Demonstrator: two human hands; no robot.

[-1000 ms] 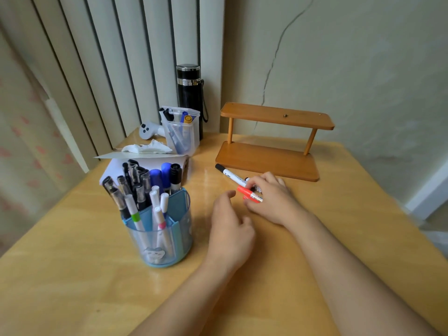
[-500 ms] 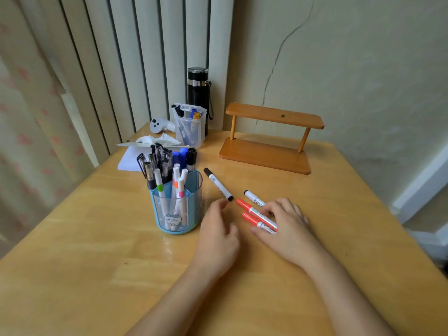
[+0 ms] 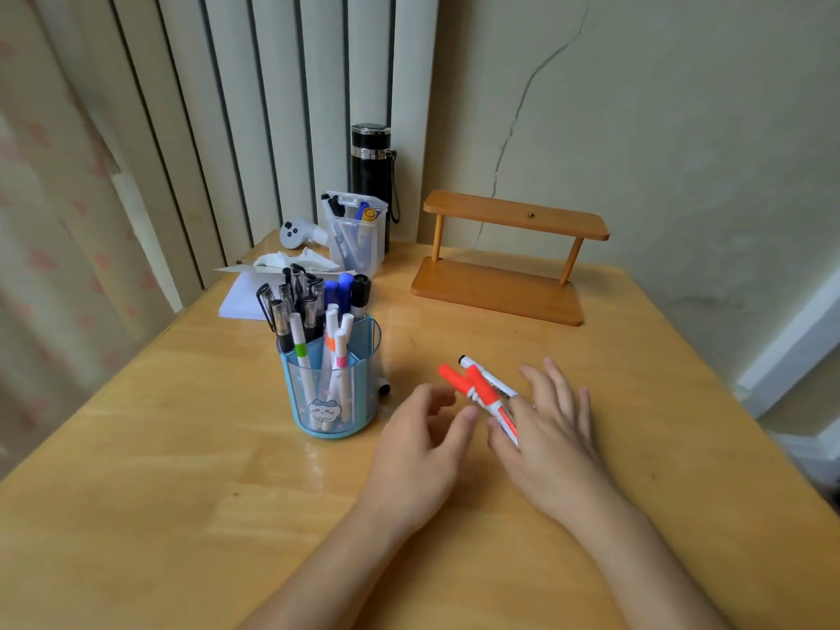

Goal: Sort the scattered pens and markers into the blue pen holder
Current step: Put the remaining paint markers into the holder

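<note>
The blue pen holder [image 3: 332,393] stands on the wooden table, left of centre, filled with several pens and markers. My right hand [image 3: 552,431] grips a bundle of markers [image 3: 482,391] between thumb and fingers: two with red caps and one white with a black cap, tips pointing up-left, just above the table. My left hand [image 3: 420,443] hovers beside them with its fingers apart and nothing in it. The end of a black-capped marker [image 3: 384,388] peeks out from behind the holder's right side.
A wooden two-tier shelf [image 3: 500,288] stands at the back right. At the back left are a clear pen cup [image 3: 357,236], a black flask [image 3: 370,161], a white controller [image 3: 295,233], tissue and paper [image 3: 243,297]. The table edge runs close on the right.
My right hand has gathered the two red markers and the black-capped one off the table. The other black marker now lies against the holder. My left hand has drawn back slightly.
</note>
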